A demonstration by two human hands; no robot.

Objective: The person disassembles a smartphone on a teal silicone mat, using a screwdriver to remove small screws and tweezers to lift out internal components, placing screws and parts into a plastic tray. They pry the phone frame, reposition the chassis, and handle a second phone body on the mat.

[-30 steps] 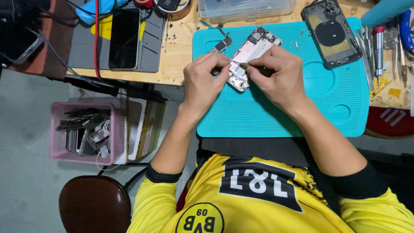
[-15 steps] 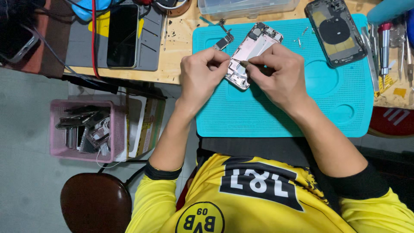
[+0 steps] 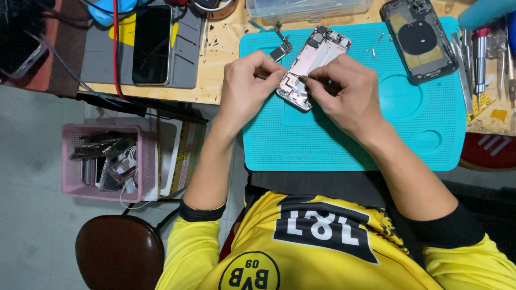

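Note:
An opened pink phone body (image 3: 314, 56) lies tilted on the teal work mat (image 3: 349, 139). My left hand (image 3: 247, 88) grips the phone's lower left edge with thumb and fingers. My right hand (image 3: 346, 96) rests over the phone's lower right side, its fingers pinched on what looks like a thin dark-tipped tool (image 3: 302, 79) that touches the phone's inside. The lower end of the phone is hidden under both hands.
A small loose part (image 3: 280, 51) lies on the mat's top left, a black phone back shell (image 3: 422, 35) at top right. Screwdrivers (image 3: 478, 53) lie at the right edge. A black phone (image 3: 153, 43) rests on a grey mat. Pink basket (image 3: 102, 161) and brown stool (image 3: 118, 252) stand below left.
Both hands stay on the pink phone with only slight finger shifts. The view has drifted a little.

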